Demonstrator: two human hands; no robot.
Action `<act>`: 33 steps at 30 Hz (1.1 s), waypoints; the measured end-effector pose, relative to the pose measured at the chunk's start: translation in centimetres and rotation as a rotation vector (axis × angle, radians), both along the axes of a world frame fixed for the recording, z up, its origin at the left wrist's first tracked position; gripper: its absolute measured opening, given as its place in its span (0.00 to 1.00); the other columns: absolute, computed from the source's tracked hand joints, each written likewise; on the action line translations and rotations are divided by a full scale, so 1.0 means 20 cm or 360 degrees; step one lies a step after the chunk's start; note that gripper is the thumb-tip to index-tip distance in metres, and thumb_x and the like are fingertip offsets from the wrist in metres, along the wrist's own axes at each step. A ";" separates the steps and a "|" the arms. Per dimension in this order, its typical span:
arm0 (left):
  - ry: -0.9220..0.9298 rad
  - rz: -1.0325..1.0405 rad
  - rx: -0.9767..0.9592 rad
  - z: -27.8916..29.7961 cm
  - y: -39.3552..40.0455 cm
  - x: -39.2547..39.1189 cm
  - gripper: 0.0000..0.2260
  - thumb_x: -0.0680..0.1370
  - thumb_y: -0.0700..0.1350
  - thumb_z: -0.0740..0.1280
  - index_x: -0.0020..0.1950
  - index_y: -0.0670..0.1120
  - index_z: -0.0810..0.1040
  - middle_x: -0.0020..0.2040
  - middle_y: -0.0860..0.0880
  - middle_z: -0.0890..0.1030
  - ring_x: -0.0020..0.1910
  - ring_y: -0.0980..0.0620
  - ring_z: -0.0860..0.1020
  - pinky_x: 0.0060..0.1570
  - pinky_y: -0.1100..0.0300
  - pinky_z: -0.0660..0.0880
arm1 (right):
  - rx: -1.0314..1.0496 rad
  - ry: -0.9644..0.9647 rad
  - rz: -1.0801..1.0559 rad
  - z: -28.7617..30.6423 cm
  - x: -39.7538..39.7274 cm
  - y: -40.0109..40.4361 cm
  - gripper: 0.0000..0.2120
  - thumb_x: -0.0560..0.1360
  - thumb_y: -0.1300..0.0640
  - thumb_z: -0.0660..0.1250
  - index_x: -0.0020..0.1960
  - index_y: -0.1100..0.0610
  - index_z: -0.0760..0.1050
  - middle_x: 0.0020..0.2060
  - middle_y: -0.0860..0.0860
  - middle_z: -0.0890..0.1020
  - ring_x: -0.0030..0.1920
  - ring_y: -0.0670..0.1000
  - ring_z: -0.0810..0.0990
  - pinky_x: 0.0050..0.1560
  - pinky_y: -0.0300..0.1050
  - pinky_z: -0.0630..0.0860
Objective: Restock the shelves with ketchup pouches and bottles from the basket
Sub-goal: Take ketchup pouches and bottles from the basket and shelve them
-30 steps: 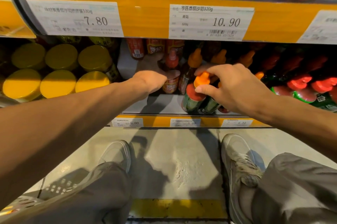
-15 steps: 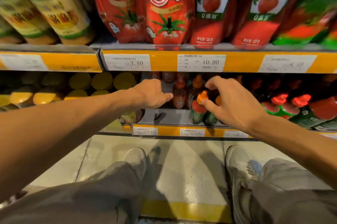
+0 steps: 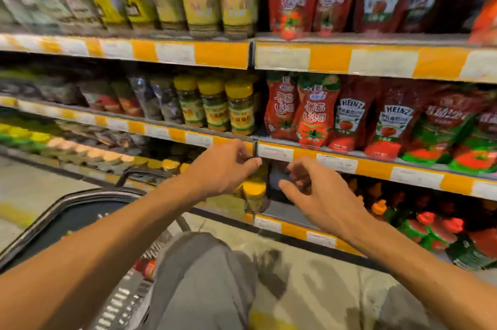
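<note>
Hands [image 3: 223,168] at shelf edge [image 3: 336,164], basket [image 3: 70,211] left

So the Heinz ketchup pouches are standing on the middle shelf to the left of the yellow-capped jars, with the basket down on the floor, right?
Not quite. In the head view the Heinz ketchup pouches stand on the middle shelf to the right of the yellow-capped jars, not the left. The basket is indeed down on the floor.

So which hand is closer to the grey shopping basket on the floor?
Left. The left hand is just above and right of the grey shopping basket; the right hand is farther right, by the shelf.
</note>
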State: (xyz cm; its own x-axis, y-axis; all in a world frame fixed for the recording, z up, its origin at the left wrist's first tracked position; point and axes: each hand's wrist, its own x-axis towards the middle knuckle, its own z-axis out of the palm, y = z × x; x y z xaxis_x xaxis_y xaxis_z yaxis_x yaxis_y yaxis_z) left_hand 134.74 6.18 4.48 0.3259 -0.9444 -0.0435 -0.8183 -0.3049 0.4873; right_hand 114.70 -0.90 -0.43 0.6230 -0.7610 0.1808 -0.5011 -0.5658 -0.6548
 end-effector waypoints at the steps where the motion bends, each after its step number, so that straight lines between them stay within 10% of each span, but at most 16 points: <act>1: 0.0039 0.0088 -0.0065 0.04 0.09 0.05 0.16 0.79 0.60 0.65 0.58 0.50 0.76 0.50 0.52 0.81 0.47 0.51 0.80 0.47 0.55 0.77 | -0.0001 -0.0010 0.0053 0.05 0.05 0.04 0.13 0.78 0.43 0.68 0.58 0.47 0.72 0.51 0.43 0.80 0.52 0.48 0.79 0.54 0.52 0.77; 10: 0.0313 0.0999 -0.0348 -0.01 1.12 0.56 0.11 0.79 0.58 0.67 0.55 0.52 0.76 0.46 0.58 0.80 0.45 0.62 0.78 0.40 0.68 0.71 | -0.0051 0.0077 0.0635 0.23 0.75 0.54 0.14 0.78 0.40 0.67 0.56 0.49 0.74 0.48 0.46 0.80 0.49 0.50 0.79 0.49 0.51 0.77; 19: 0.0689 0.1650 0.0010 -0.67 1.80 0.65 0.18 0.80 0.59 0.64 0.64 0.49 0.72 0.59 0.49 0.78 0.53 0.50 0.77 0.50 0.56 0.73 | -0.0029 0.0669 0.1222 -0.19 1.37 0.98 0.22 0.79 0.38 0.64 0.63 0.54 0.71 0.46 0.48 0.79 0.50 0.53 0.79 0.50 0.50 0.76; 27: 0.1023 0.1954 0.0278 -1.24 1.82 0.66 0.25 0.80 0.57 0.65 0.70 0.42 0.70 0.64 0.41 0.78 0.60 0.42 0.77 0.59 0.53 0.74 | -0.0028 0.1230 0.1430 -0.60 1.80 1.01 0.35 0.79 0.38 0.64 0.75 0.61 0.62 0.65 0.60 0.77 0.60 0.60 0.77 0.48 0.47 0.69; 33: 0.1134 0.2040 0.0314 -1.58 1.72 0.74 0.15 0.76 0.57 0.70 0.37 0.48 0.76 0.35 0.51 0.79 0.34 0.55 0.76 0.42 0.58 0.74 | 0.0075 0.1558 0.1466 -1.09 1.91 0.93 0.20 0.77 0.44 0.70 0.59 0.58 0.72 0.61 0.60 0.79 0.55 0.59 0.78 0.55 0.48 0.74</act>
State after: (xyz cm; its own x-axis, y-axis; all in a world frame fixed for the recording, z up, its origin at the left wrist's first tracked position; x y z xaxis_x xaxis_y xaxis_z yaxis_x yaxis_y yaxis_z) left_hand 149.46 40.59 -27.15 0.7689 0.0047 -0.6393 0.4426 -0.7256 0.5270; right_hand 152.99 17.62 -22.27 0.7646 0.0085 -0.6445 -0.2230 -0.9346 -0.2770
